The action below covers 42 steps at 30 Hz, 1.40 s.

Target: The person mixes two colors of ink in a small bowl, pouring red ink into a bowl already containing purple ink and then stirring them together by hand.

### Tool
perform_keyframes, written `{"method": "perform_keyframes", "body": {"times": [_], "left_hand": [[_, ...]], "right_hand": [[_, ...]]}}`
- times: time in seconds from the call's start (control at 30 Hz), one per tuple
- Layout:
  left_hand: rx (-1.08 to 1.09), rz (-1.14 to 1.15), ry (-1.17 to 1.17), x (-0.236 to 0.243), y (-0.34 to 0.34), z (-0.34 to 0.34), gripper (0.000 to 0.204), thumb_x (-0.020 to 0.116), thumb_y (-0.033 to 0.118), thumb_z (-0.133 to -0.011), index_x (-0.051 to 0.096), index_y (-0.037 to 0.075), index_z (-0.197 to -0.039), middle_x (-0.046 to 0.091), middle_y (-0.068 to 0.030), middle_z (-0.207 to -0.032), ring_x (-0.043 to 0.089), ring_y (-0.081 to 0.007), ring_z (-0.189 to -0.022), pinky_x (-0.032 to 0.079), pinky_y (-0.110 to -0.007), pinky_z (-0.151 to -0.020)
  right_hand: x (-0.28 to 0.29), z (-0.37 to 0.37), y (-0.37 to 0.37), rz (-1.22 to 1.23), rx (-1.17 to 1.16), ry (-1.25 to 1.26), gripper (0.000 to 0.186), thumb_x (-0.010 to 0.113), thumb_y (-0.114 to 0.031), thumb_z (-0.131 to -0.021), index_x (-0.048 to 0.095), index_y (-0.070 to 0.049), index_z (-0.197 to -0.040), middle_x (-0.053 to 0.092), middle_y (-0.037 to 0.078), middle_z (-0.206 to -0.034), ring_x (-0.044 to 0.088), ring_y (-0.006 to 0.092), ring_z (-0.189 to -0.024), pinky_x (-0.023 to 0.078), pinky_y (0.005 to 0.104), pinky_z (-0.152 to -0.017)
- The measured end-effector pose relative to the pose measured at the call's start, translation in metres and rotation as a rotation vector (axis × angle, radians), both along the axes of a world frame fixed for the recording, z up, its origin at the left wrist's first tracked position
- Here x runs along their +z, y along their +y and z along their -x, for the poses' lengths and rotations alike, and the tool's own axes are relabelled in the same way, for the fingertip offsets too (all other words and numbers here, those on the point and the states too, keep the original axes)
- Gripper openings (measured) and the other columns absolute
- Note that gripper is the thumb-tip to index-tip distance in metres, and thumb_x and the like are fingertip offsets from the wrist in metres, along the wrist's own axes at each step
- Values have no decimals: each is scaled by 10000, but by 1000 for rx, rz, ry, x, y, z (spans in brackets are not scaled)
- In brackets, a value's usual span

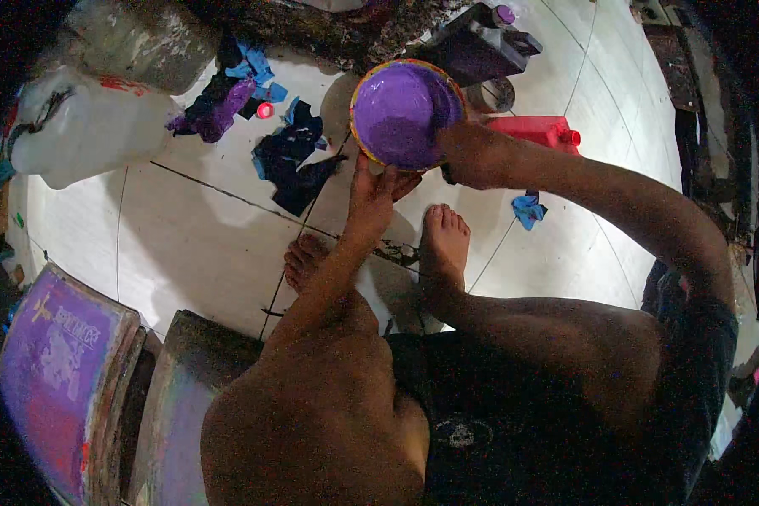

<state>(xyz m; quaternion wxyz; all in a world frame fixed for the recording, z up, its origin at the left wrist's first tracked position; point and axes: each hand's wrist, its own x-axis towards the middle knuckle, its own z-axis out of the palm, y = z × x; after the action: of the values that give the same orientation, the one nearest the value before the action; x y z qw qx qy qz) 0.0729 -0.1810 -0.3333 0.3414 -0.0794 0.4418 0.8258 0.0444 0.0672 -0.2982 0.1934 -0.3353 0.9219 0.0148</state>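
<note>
A round tub of purple, paint-like stuff with a yellow-orange rim is raised over the tiled floor. My left hand grips it from below at the near rim. My right hand is closed at the tub's right side, its fingertips partly hidden; I cannot make out what it holds. A red jug lies just beyond the right hand, with a dark jug with a purple cap and a small round container farther back. My bare feet are below the tub.
A translucent jug lies at left, near dark and blue scraps, a small red cap and a blue scrap at right. Two flat frames with purple-stained faces stand at lower left. Debris lines the tiled floor's edges.
</note>
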Motion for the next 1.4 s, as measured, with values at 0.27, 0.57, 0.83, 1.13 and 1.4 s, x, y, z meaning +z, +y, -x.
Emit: {"method": "perform_keyframes", "body": {"times": [0.27,0.57,0.83,1.13,1.4], "left_hand": [[89,-83,-41,-18,-1,-5,553,530,181,-1053,239,150,-1522,621,-178,-1264,684,-293,-1087,567,-433,-983],[28,-56,5,-31,-2,-6,617,519,217,-1064,147,140,-1550,638,-182,-1216,675,-274,-1098,568,-434,-974],[23,-81,10,-31,1,-9,687,521,245,-1065,80,172,-1585,546,-184,-1350,673,-269,-1090,571,-435,-945],[-241,-18,-107,-19,-32,5,794,586,286,-1036,58,115,-1603,566,-216,-1370,677,-312,-1107,584,-432,-884],[-414,335,-46,-19,-69,15,866,682,339,-975,163,3,-1582,674,-214,-1218,717,-300,-1015,583,-411,-830]], "right_hand": [[70,75,-47,-164,-195,-106,212,639,-173,-852,706,-12,-971,715,229,-910,724,388,-857,602,467,-754],[61,70,-33,104,-104,2,184,612,-136,-867,704,4,-944,706,253,-853,721,404,-850,602,465,-759],[40,75,-22,-98,-258,-98,222,638,-166,-829,648,32,-931,682,241,-802,701,420,-785,586,508,-800],[143,-38,-34,36,-648,-185,476,560,-397,-1001,537,-35,-1310,665,260,-816,675,462,-827,572,504,-783],[6,-123,41,581,-1173,752,567,772,-445,-852,640,-2,-1180,685,208,-1104,662,386,-1018,519,480,-922]]}}
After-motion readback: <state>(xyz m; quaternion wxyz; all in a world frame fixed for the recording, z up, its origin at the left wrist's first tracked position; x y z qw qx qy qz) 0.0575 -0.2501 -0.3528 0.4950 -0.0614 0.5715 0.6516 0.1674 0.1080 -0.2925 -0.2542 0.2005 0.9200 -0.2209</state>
